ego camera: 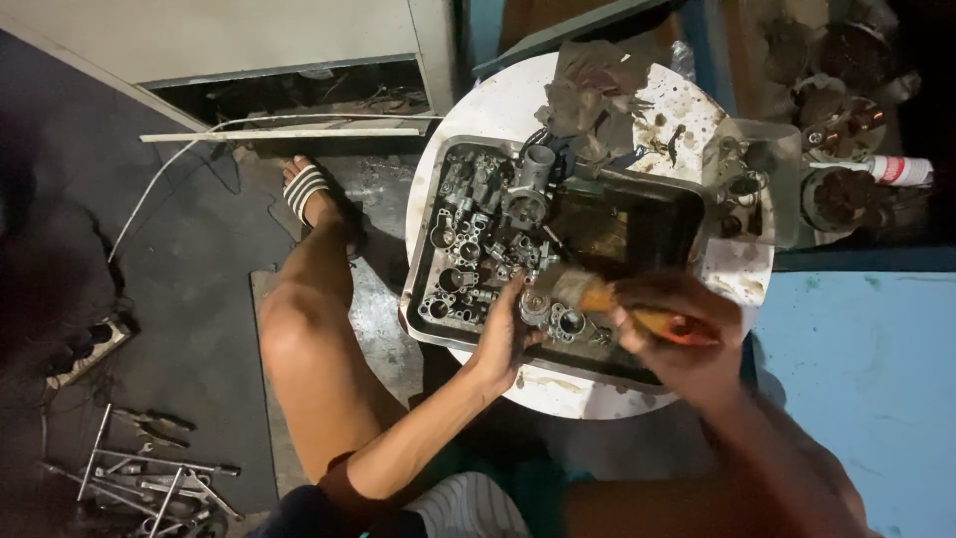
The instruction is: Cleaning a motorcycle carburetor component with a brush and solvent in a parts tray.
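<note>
Two hands meet at the lower centre of the frame, over the near edge of a dark metal tray [423, 289] resting on a round white table [558, 389]. The left hand [498, 339] curls its fingers around a small grey metal part [550, 314], holding it just above the tray's rim; the right hand [677, 334] is clenched on the orange handle of a brush [597, 296], whose bristles touch the part. Dark liquid appears to fill the tray's right half (the view is dim there). A slippery part could drop into the crowded pieces at the tray's left, or off the near rim onto the person's bare leg [319, 369]. Hard brushing could flick fluid over the table, and leaning on the rim could tip the tray.
</note>
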